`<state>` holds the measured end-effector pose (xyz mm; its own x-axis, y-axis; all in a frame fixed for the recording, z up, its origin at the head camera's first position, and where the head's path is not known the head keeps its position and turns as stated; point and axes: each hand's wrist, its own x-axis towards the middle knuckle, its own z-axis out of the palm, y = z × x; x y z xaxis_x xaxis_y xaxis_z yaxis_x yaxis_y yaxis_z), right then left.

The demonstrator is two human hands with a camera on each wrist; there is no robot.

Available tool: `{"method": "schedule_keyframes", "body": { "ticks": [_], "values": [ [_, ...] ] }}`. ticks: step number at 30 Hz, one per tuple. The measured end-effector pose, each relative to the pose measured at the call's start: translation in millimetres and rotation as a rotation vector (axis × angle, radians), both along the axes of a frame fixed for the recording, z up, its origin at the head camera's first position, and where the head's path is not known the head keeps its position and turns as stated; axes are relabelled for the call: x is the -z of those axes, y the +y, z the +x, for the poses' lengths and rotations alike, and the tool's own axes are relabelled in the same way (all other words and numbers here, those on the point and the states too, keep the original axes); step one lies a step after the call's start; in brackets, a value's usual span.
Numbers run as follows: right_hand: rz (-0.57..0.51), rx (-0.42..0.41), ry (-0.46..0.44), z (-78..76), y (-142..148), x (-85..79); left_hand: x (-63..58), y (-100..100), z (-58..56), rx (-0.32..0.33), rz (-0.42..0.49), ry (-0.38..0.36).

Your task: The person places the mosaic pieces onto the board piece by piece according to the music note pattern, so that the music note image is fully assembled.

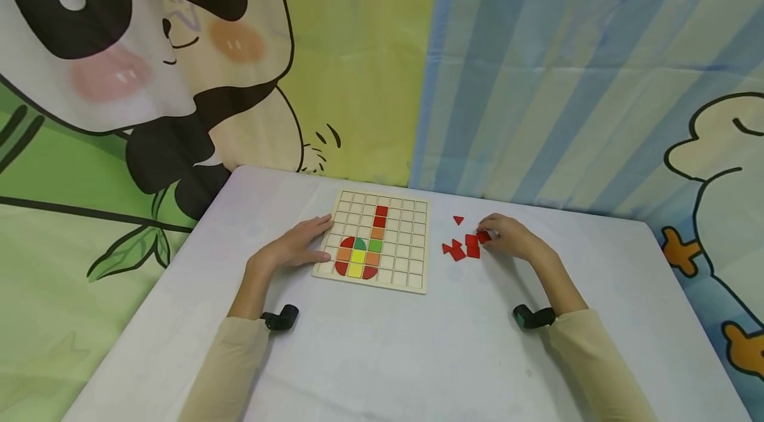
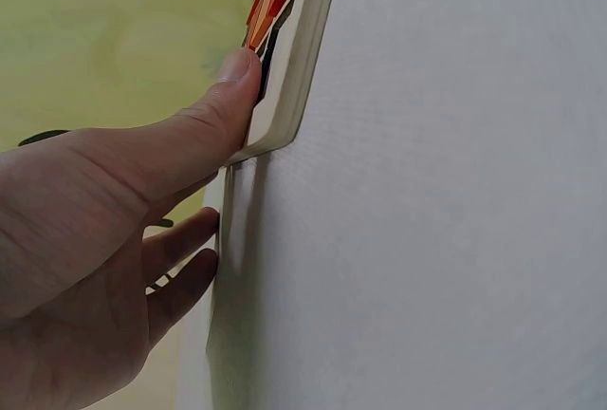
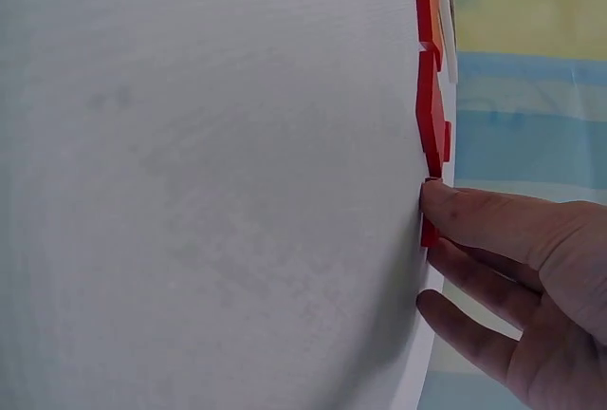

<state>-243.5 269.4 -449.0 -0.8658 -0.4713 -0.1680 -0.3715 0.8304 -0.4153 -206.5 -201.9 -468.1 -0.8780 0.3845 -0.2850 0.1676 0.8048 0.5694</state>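
My left hand (image 1: 294,243) rests at the left edge of a wooden grid board (image 1: 403,259), its thumb lying on the rim in the left wrist view. Coloured tiles fill part of the grid: red, orange, green and yellow, some with rounded corners, and a column of squares rises from them. To the right of the board, my right hand (image 1: 512,237) pinches a red square tile (image 1: 483,237) between thumb and fingers, low at the tabletop. Beside it lie several loose red pieces (image 1: 473,251), squares and triangles; in the right wrist view they line up beyond the thumb.
A white-covered table (image 1: 406,355) extends in front of the board and to both sides. A single red triangle (image 1: 458,219) lies apart, farther back. Behind the table hangs a printed cloth (image 1: 537,77) with a panda and stripes.
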Motion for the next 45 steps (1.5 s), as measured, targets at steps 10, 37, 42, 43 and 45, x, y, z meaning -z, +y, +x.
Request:
{"method": "schedule_keyframes", "body": {
  "ticks": [10,37,42,43,45],
  "values": [
    [0.114,0.037,0.064,1.1,-2.1,3.5,0.1,0.9,0.4,-0.005,0.006,-0.005],
    [-0.124,-0.213,0.180,-51.4,-152.8,-36.8,1.7,-0.2,-3.6,-0.012,-0.018,-0.007],
    [-0.112,-0.236,0.162,-75.7,-175.5,-20.4,1.3,0.6,-3.4,-0.028,-0.011,-0.017],
    [-0.102,-0.245,0.162,-79.2,-178.4,-16.2,1.5,0.6,-3.1,-0.026,-0.009,-0.018],
    [-0.081,-0.265,0.153,-84.6,-182.9,-8.2,2.2,0.3,-2.4,-0.019,-0.011,-0.017]
  ]
}}
